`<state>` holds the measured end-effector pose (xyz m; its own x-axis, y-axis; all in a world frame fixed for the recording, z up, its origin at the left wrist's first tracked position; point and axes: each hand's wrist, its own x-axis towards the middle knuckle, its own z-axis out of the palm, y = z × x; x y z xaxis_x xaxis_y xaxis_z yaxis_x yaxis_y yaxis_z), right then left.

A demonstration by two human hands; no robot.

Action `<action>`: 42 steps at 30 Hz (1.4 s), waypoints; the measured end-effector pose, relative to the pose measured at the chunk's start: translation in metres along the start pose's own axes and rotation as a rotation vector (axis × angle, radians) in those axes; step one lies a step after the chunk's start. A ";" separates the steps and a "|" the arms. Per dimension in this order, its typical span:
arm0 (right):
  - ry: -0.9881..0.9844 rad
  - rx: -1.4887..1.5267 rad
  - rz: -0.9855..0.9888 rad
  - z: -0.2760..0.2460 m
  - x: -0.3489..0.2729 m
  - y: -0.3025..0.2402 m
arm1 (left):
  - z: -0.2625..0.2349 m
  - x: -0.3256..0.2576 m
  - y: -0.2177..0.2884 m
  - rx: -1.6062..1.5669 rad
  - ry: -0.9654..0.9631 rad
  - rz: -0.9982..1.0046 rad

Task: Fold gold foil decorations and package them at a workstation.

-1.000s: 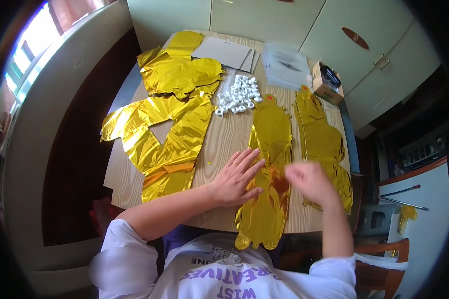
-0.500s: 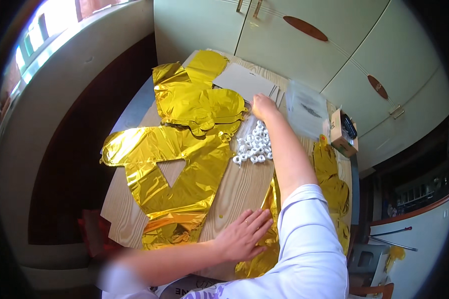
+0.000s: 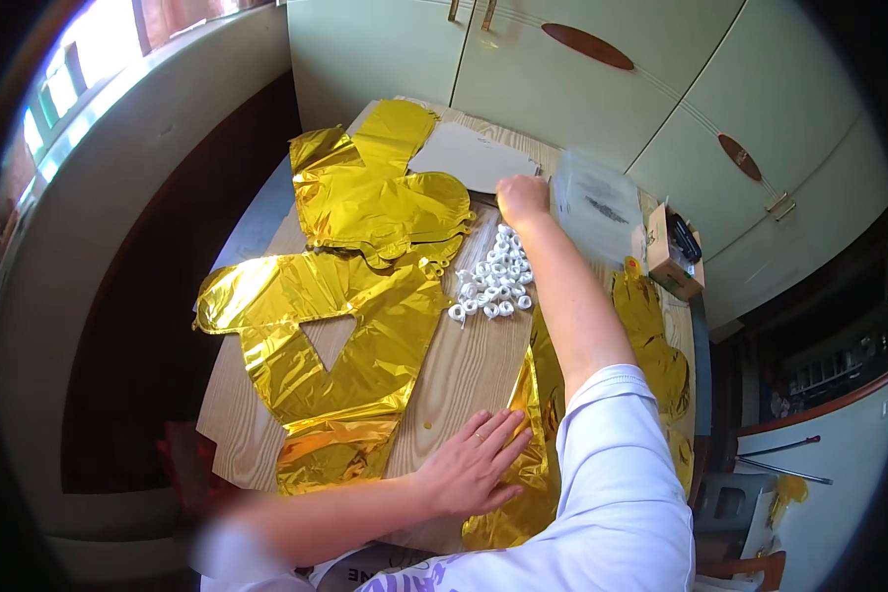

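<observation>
**While my left hand (image 3: 474, 462) rests on foil, my right hand (image 3: 522, 199) is at the worktop's far side**

Item, left hand: palm down, fingers extended and slightly spread, gripping nothing, laid on a long gold foil piece (image 3: 540, 478). That piece lies at the near edge of the worktop (image 3: 464, 380), partly hidden from me by the right arm.
Item, right hand: fingers curled, beside the near edge of white card sheets (image 3: 469, 158); I cannot tell how tightly it is closed or whether it has hold of anything.
Item, white rings (image 3: 498, 271): one heap, just nearer me than the right hand.
Item, clear plastic bags (image 3: 594, 202): right of that hand, beside a small box (image 3: 673, 260) holding something black.
Item, gold foil shape with a triangular opening (image 3: 383, 345): left, below a gold foil stack (image 3: 385, 207).
</observation>
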<state>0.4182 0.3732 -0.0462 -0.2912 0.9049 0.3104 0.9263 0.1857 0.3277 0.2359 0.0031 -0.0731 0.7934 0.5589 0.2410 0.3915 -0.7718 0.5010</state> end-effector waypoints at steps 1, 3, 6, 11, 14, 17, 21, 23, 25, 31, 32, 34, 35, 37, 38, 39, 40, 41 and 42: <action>0.007 0.006 0.106 -0.002 -0.002 0.005 | -0.001 0.000 0.001 0.007 0.007 0.001; 0.356 -0.058 0.294 0.011 -0.012 0.062 | -0.001 0.004 0.006 -0.015 0.007 0.044; 0.388 0.032 0.393 -0.083 -0.034 0.090 | -0.001 -0.001 0.000 -0.007 0.032 -0.009; 0.120 1.651 0.664 -0.171 -0.198 0.092 | -0.005 -0.003 0.003 -0.173 0.052 -0.056; -0.023 1.899 0.881 -0.209 -0.319 0.009 | -0.007 -0.003 -0.009 -0.689 0.081 -0.231; -0.101 2.267 1.079 -0.192 -0.414 -0.054 | -0.024 -0.013 -0.016 -0.879 0.102 -0.346; -0.366 2.434 1.245 -0.195 -0.455 -0.088 | -0.049 -0.035 0.006 -0.307 0.243 -0.182; -0.537 2.445 1.055 -0.201 -0.482 -0.076 | -0.047 -0.041 0.010 -0.143 0.158 -0.061; -0.556 2.185 0.873 -0.225 -0.505 -0.064 | -0.041 -0.047 0.012 -0.050 0.072 0.047; -0.351 0.926 0.204 -0.267 -0.557 -0.042 | -0.017 -0.048 0.010 0.068 -0.006 0.254; -0.235 0.766 0.155 -0.263 -0.562 -0.043 | -0.018 -0.048 0.012 0.051 0.005 0.244; -0.161 0.610 0.147 -0.245 -0.575 -0.050 | -0.020 -0.042 0.016 0.080 0.007 0.254; -0.076 0.533 0.111 -0.229 -0.581 -0.055 | -0.019 -0.040 0.017 0.094 0.006 0.257; 0.088 0.385 0.030 -0.195 -0.585 -0.067 | -0.016 -0.039 0.023 0.078 -0.007 0.270; 0.177 0.377 0.022 -0.190 -0.585 -0.074 | -0.020 -0.042 0.034 0.059 -0.025 0.275; 0.240 0.389 0.002 -0.190 -0.582 -0.077 | -0.020 -0.045 0.042 0.039 -0.043 0.280; 0.249 0.412 -0.019 -0.186 -0.582 -0.077 | -0.017 -0.048 0.042 0.094 -0.088 0.329; 0.260 0.429 -0.043 -0.184 -0.583 -0.076 | -0.016 -0.052 0.044 0.056 -0.093 0.324; 0.262 0.430 -0.058 -0.185 -0.585 -0.075 | -0.015 -0.057 0.046 0.018 -0.098 0.320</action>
<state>0.4747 -0.2413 -0.0870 -0.3438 0.7722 0.5342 0.9055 0.4233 -0.0290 0.2014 -0.0603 -0.0510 0.9180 0.2563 0.3025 0.1227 -0.9092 0.3978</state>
